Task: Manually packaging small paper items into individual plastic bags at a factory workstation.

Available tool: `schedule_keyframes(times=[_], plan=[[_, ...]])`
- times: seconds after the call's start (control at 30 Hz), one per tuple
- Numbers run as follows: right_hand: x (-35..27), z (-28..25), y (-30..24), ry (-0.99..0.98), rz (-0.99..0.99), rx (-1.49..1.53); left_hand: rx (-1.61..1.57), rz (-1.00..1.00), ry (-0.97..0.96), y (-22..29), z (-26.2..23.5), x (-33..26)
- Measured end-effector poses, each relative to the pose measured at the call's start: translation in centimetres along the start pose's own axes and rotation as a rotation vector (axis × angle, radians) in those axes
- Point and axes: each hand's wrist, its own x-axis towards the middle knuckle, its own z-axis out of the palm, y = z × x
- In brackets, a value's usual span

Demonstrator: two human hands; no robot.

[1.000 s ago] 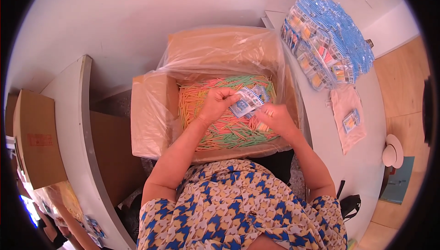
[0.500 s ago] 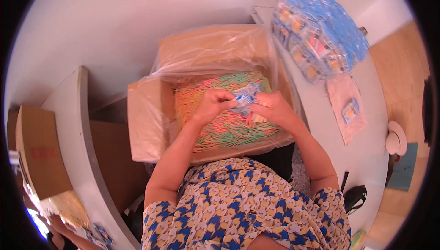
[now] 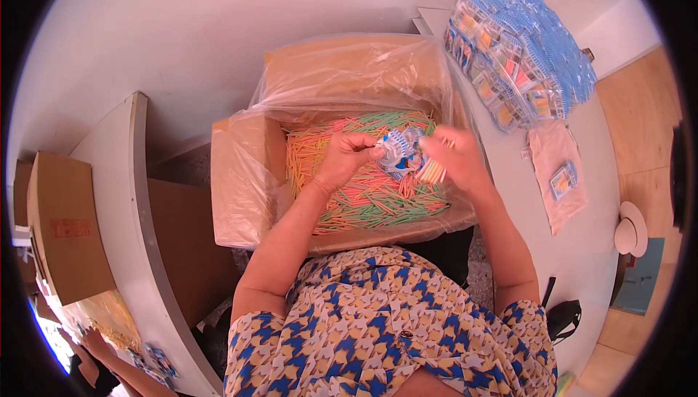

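Note:
Above a cardboard box (image 3: 243, 182) lined with clear plastic, my left hand (image 3: 345, 161) pinches the edge of a blue-and-white plastic packet (image 3: 396, 151) between thumb and fingertips. My right hand (image 3: 464, 161) is closed round a small bundle of thin pale-coloured sticks (image 3: 433, 171), their lower ends beside the packet. Whether the sticks touch the packet's opening I cannot tell. Beneath both hands, loose thin sticks (image 3: 363, 204) in orange, pink, yellow and green cover the inside of the box.
On the white table (image 3: 523, 244) to the right stands a heap of filled blue packets (image 3: 520, 55). Nearer lies a pink cloth (image 3: 560, 208) with one packet (image 3: 563, 179) on it, and a black bag (image 3: 563, 318). Another person's hand (image 3: 94, 342) shows at lower left, near a carton (image 3: 69, 230).
My right hand has moved a little right, away from the packet, and the stick bundle in it now shows more. The packet looks more spread out in my left hand.

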Motion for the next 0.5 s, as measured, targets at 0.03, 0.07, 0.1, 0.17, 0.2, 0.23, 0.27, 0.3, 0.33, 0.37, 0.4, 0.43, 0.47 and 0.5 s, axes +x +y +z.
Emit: schedule_keyframes(times=[0.03,0.07,0.1,0.17,0.2,0.23,0.27,0.3,0.33,0.37,0.4,0.43,0.47,0.5], plan=[[0.6,-0.3,-0.3,0.014,0.05,0.14,-0.004,-0.001,-0.003,0.2,0.0,0.0],[1.0,-0.5,-0.8,0.032,0.1,0.281,-0.009,-0.004,-0.016,0.4,0.2,0.0],[1.6,-0.2,-1.8,0.054,0.078,0.267,-0.041,0.022,-0.025,0.5,0.2,-0.1],[2.4,0.0,-1.9,0.01,0.101,0.239,-0.078,0.049,-0.04,0.9,0.7,-0.1],[2.7,0.0,-1.9,-0.043,0.117,0.212,-0.095,0.038,-0.05,1.1,1.0,-0.1],[2.8,0.0,-2.0,-0.039,0.119,0.208,-0.113,0.027,-0.06,1.2,1.1,0.0],[2.9,0.1,-2.0,-0.041,0.108,0.147,-0.117,0.03,-0.058,1.1,1.1,0.0],[3.1,0.1,-2.1,-0.044,0.095,0.087,-0.087,0.037,-0.089,0.9,0.9,0.1],[3.2,0.1,-2.1,-0.046,0.094,0.081,-0.058,0.045,-0.12,0.7,0.8,0.1],[3.4,0.0,-1.9,-0.041,0.082,0.024,-0.063,0.047,-0.12,0.7,0.8,0.1],[3.4,-0.2,-1.8,-0.036,0.068,-0.032,-0.053,0.029,-0.131,0.7,0.8,0.1],[3.2,-0.4,-1.9,-0.036,0.069,-0.037,-0.043,0.011,-0.141,0.8,0.9,0.1],[3.1,-0.5,-2.1,-0.071,0.103,-0.017,-0.045,0.014,-0.138,0.6,0.8,0.1],[3.1,-0.6,-2.3,-0.105,0.137,0.002,-0.034,0.011,-0.141,0.4,0.7,0.2]])
